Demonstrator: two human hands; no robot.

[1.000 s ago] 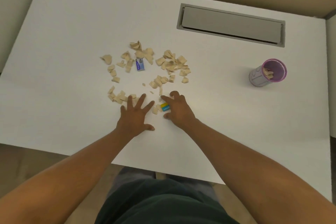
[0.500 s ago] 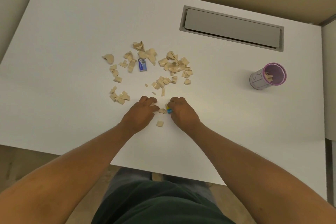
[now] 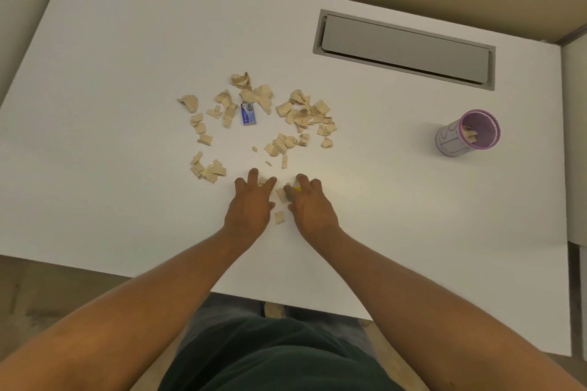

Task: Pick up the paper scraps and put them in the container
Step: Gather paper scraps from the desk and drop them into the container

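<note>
Several beige paper scraps (image 3: pixel 298 114) lie scattered over the middle of the white table (image 3: pixel 111 89). The container (image 3: pixel 467 136), a purple mesh cup holding a few scraps, stands far to the right. My left hand (image 3: pixel 251 205) rests palm down with fingers apart, its tips on a couple of scraps (image 3: pixel 263 181). My right hand (image 3: pixel 311 205) sits beside it, fingers curled over a scrap and a small yellow and blue object (image 3: pixel 297 189). Two loose scraps (image 3: pixel 279 217) lie between the hands.
A small blue packet (image 3: pixel 248 114) lies among the scraps. A grey recessed cable tray (image 3: pixel 403 49) is set into the table at the back right. The table's front edge runs just under my forearms.
Both hands drew together and curled, pulling scraps toward me. One scrap was left between the hands. The left fingers have since stretched out again.
</note>
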